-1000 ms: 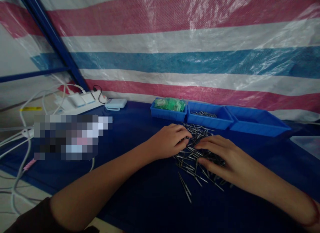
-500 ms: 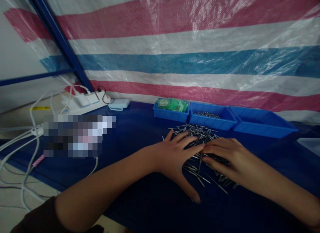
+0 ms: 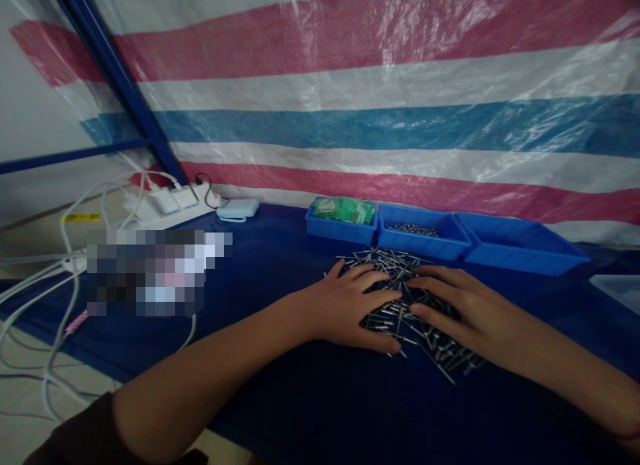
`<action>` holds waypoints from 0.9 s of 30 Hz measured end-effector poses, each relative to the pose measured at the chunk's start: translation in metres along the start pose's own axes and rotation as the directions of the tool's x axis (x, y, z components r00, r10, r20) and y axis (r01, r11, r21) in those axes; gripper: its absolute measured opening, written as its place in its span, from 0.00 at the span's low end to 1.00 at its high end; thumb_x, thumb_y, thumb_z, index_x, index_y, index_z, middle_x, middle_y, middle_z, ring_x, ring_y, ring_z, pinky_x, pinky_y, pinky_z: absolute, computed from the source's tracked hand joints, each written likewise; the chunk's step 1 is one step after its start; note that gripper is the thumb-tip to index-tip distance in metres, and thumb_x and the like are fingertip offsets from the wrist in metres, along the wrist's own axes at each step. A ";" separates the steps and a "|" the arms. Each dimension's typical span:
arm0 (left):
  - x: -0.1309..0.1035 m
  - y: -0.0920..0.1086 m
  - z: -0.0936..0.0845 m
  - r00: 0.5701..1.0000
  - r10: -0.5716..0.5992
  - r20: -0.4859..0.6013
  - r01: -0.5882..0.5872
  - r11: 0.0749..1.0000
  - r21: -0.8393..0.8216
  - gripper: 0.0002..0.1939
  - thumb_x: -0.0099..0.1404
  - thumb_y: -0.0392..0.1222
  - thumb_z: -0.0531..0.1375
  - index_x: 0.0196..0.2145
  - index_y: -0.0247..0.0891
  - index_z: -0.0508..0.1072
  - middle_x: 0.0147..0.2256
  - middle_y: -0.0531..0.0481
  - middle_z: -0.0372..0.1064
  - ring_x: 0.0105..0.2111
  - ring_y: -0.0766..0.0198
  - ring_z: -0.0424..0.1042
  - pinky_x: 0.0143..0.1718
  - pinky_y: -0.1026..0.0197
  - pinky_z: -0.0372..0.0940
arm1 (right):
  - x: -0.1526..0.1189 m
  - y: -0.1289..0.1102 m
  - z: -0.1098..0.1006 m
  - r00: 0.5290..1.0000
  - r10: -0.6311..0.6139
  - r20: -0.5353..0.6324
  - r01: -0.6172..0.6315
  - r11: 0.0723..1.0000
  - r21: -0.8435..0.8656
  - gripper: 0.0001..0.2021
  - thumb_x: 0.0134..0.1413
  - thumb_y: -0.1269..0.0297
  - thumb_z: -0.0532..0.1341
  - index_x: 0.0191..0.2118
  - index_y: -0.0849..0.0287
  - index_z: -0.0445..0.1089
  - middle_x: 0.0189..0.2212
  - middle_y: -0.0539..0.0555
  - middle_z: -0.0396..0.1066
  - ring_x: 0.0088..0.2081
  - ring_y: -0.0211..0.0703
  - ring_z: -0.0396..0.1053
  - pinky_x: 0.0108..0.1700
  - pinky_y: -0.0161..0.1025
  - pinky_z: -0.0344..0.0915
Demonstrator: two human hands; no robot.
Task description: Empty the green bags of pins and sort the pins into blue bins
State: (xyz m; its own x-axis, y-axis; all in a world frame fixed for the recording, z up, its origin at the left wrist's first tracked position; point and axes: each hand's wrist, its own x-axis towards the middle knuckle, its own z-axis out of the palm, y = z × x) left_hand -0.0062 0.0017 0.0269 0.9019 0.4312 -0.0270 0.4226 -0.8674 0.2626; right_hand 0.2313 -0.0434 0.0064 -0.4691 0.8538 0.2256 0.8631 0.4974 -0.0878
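A loose pile of thin metal rivets or pins point(image 3: 393, 262) lies on the dark blue table top. My left hand point(image 3: 345, 305) rests on the pile's left side, palm down with its fingers spread. On the right side of the pile is my right hand point(image 3: 460, 305), its fingers apart and touching the metal pieces. Several pieces show between the two hands, and others lie under the right palm. Neither hand visibly grips anything.
Behind the pile stand a blue bin point(image 3: 341, 231) with green packets, a blue bin point(image 3: 423, 244) with metal pieces, and another blue bin point(image 3: 525, 252). A power strip point(image 3: 170, 212), cables and a light blue device point(image 3: 238, 209) are at the left.
My left thumb has swung up toward the fingers, onto the pile's near edge. My right fingers have spread and drawn slightly away from the left hand, uncovering more pieces.
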 end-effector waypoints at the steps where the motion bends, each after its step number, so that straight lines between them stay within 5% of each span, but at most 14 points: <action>1: 0.000 0.000 0.000 1.000 0.005 -0.008 -0.005 1.000 0.009 0.38 0.60 0.65 0.51 0.61 0.42 0.53 0.63 0.40 0.45 0.63 0.46 0.42 0.58 0.32 0.39 | 0.000 0.000 0.000 1.000 -0.005 0.000 0.005 1.000 0.003 0.19 0.59 0.52 0.51 0.50 0.56 0.67 0.51 0.59 0.65 0.53 0.52 0.62 0.53 0.53 0.62; 12: 0.004 -0.002 0.003 0.995 0.045 -0.085 -0.037 0.994 0.102 0.27 0.65 0.56 0.51 0.58 0.42 0.58 0.60 0.42 0.53 0.60 0.48 0.50 0.56 0.35 0.48 | 0.003 0.001 -0.001 0.994 -0.066 -0.082 0.072 0.994 0.078 0.11 0.57 0.60 0.55 0.41 0.56 0.71 0.43 0.57 0.70 0.44 0.47 0.70 0.46 0.46 0.68; 20: 0.006 -0.005 -0.001 0.988 0.088 -0.123 -0.075 0.991 0.108 0.18 0.67 0.44 0.51 0.53 0.39 0.64 0.54 0.45 0.62 0.53 0.56 0.61 0.54 0.52 0.55 | 0.007 -0.007 -0.010 0.997 -0.018 -0.072 0.033 0.979 0.199 0.07 0.54 0.68 0.57 0.39 0.56 0.70 0.39 0.54 0.72 0.41 0.43 0.70 0.43 0.41 0.69; 27: 0.004 -0.007 -0.011 0.992 0.065 -0.106 -0.060 0.997 0.047 0.17 0.62 0.34 0.52 0.49 0.40 0.67 0.46 0.47 0.66 0.46 0.57 0.65 0.48 0.54 0.59 | 0.007 -0.002 -0.020 0.995 0.043 -0.090 -0.019 0.968 0.252 0.09 0.54 0.75 0.54 0.35 0.57 0.69 0.36 0.54 0.72 0.37 0.40 0.71 0.39 0.38 0.69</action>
State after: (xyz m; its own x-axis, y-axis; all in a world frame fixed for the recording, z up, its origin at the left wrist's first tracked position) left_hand -0.0063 0.0121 0.0357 0.9128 0.3978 0.0923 0.3713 -0.9026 0.2178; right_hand 0.2297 -0.0412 0.0277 -0.4128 0.8571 0.3081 0.7970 0.5037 -0.3334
